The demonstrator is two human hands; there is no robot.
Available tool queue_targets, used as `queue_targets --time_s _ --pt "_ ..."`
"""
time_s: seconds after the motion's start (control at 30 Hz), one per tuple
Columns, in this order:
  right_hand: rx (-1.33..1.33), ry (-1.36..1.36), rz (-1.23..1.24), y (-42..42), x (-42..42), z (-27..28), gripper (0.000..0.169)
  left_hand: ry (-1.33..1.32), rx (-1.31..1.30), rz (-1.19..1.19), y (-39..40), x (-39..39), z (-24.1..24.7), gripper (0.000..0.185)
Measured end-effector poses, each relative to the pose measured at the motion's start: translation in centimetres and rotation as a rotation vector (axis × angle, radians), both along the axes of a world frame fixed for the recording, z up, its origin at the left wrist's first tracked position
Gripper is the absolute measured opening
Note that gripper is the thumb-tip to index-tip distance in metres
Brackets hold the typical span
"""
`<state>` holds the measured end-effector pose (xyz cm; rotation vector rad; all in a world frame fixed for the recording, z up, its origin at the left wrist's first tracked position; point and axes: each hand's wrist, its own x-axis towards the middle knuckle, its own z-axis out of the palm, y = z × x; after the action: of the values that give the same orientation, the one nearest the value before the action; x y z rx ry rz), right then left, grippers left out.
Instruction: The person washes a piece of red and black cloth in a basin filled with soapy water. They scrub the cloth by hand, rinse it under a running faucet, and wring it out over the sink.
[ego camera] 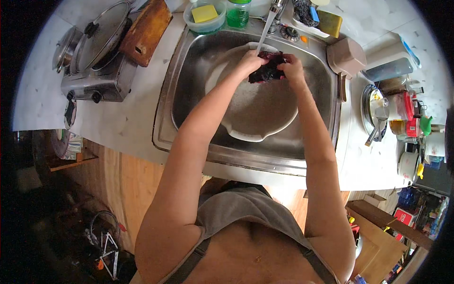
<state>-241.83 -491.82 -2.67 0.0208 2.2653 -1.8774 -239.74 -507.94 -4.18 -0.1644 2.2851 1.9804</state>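
Both hands hold a wet, dark red and black cloth-like piece (269, 69) over a pale basin (246, 136). My left hand (252, 63) grips its left edge beside the stream of running water (265, 33). On the other side, my right hand (293, 69) pinches its right edge with bent fingers. The basin rests inside a stainless steel sink (191, 88) and holds cloudy greyish water. From the faucet (277, 6), water falls close to my left fingers. The exact kind of the dark piece cannot be told.
Behind the sink are a tub with a yellow sponge (204, 13), a green jar (238, 16) and a tray of scrubbers (310, 26). A stove (101, 83) and wooden cutting board (147, 32) stand left. A pinkish dipper (345, 58), plates (367, 106) and jars sit right.
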Motion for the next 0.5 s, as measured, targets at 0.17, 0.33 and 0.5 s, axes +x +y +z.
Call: queue_targets --time_s 0.17,0.33,0.5 --pt "0.031 0.176 0.3 -1.7 3.3 0.8 0.055 -0.104 -0.393 -0.037 0.4 -0.8 1.8 0.026" --pt "-0.046 -0.021 0.327 -5.1 2.6 1.2 0.054 -0.204 0.021 0.006 -2.4 -0.5 2.2 0.021" --pt "0.624 0.661 0.417 -9.9 -2.8 -2.0 0.05 -0.134 0.017 0.181 -6.4 0.7 2.1 0.012"
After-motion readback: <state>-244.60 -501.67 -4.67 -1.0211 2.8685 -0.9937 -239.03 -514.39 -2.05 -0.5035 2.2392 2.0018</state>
